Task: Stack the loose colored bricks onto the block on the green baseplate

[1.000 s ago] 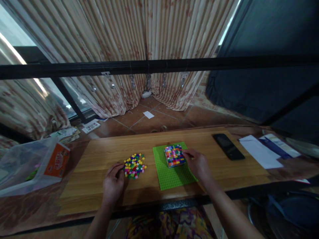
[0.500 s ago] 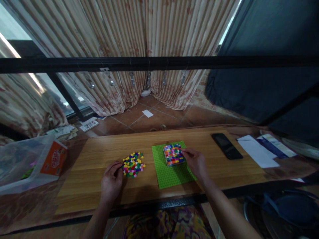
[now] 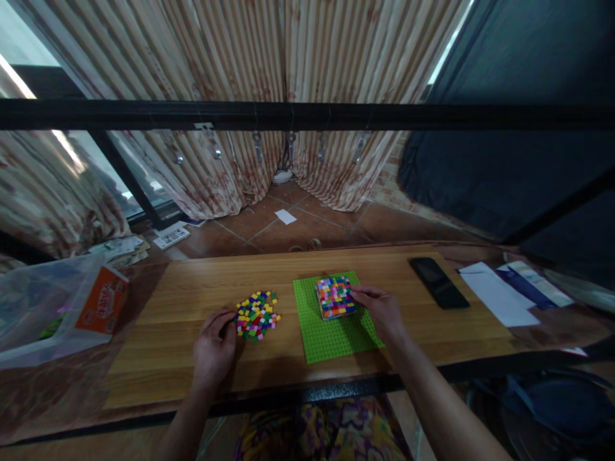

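A square block of many-coloured toy bricks [image 3: 334, 297] sits on the upper part of a green studded baseplate [image 3: 327, 346]. My right hand [image 3: 382, 310] reaches in from the right, its fingers closed at the block's right edge and touching it. Left of the baseplate lies a loose pile of tiny coloured bricks [image 3: 257, 315], yellow, green, red, white and pink among them. At the pile's left edge is my left hand [image 3: 214, 339], with thumb and forefinger curled together. Whatever may be between those fingertips is too small to make out.
Both work areas are on a wooden board [image 3: 163, 333]. A black phone [image 3: 438, 282] lies at its right, with white papers [image 3: 497, 294] beyond. On the left stands a clear plastic bin [image 3: 43, 307] with an orange label. A dark bar [image 3: 307, 116] crosses in front of the curtains.
Both hands stay nearly where they were, the left at the pile and the right at the block's edge. The view has shifted slightly.
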Motion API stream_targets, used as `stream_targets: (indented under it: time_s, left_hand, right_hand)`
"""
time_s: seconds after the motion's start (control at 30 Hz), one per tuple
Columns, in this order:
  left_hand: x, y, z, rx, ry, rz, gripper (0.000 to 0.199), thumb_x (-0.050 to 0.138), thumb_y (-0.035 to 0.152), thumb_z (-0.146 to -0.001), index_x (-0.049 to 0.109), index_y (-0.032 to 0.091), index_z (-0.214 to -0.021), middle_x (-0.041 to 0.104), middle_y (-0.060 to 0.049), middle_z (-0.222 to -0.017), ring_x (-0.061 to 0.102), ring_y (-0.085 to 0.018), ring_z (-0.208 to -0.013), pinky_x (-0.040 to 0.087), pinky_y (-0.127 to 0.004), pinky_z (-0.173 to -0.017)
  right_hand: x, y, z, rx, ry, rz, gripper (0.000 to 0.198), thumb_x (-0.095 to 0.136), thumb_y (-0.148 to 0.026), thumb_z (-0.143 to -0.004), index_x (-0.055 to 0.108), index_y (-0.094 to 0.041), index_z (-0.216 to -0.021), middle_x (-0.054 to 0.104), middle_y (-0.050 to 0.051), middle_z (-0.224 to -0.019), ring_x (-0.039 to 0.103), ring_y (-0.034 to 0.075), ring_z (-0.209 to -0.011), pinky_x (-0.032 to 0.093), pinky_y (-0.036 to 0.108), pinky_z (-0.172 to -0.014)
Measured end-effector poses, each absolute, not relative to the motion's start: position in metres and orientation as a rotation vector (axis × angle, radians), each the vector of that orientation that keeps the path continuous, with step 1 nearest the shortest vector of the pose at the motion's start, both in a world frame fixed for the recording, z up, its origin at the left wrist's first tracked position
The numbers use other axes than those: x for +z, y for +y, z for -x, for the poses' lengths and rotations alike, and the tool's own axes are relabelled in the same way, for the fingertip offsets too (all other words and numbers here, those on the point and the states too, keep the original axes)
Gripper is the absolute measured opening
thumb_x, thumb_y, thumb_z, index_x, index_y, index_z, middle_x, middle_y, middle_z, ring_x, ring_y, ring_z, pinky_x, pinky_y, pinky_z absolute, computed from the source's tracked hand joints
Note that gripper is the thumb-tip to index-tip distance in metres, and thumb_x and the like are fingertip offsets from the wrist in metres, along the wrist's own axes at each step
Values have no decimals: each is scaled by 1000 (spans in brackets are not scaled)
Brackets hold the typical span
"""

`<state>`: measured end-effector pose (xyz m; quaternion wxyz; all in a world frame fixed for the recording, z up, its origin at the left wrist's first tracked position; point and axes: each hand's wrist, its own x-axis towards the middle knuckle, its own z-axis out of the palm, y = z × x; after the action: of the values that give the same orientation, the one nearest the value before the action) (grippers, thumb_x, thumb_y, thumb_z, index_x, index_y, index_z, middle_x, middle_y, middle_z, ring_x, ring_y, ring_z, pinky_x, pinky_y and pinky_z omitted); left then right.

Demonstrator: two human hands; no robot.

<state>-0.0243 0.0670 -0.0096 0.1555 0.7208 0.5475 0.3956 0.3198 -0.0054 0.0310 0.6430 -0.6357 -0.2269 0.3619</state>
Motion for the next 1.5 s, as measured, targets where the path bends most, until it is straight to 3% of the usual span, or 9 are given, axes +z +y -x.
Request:
stream_targets:
  time_s: [0.6,0.8,0.93,1.03,1.23,1.5]
  left_hand:
    - [-6,61,19,1162,1570,-2021,20,49,23,-80,67,18,-87,66,-9,-102,62,-21,-98,50,-38,-93]
    - [-7,59,17,1202,1570,-2004,20,49,18,-80,68,19,-87,66,-8,-101,62,-20,-97,51,-38,-92]
    - [-5,57,16,1208,1555,-1982,20,49,17,-80,68,20,-87,66,-7,-100,61,-20,-97,50,-39,-92]
    - [-3,57,15,1203,1560,-1972,20,49,17,-80,68,19,-87,66,-7,-100,61,-20,-97,50,-39,-93]
    - [-5,57,16,1192,1557,-1985,20,49,17,-80,68,18,-87,66,-8,-100,61,-20,-97,50,-37,-92]
    - [-5,58,17,1179,1573,-1978,20,49,19,-80,67,19,-87,66,-7,-101,61,-20,-98,50,-39,-92]
  right_hand:
    - [22,-12,-329,783,-652,1574,30,80,-35,-53,74,-18,-77,73,5,-77,65,20,-71,51,32,-68]
    - [49,-20,-296,309,-1047,1795,27,64,-41,-73,72,-18,-86,71,9,-88,64,22,-74,50,37,-70]
    - [53,-19,-241,411,-1496,1594,21,53,-34,-84,69,-23,-94,69,6,-97,63,22,-90,48,38,-84]
    - [42,-10,-206,496,-1740,1534,24,48,-25,-87,67,-23,-101,67,6,-98,62,21,-92,48,35,-83]
    - [20,12,-178,381,-1884,1630,25,45,-13,-85,65,-20,-98,64,7,-95,59,22,-89,47,34,-82]
    - [12,17,-175,319,-1907,1685,22,43,-15,-88,63,-20,-79,60,6,-83,56,19,-80,45,30,-75]
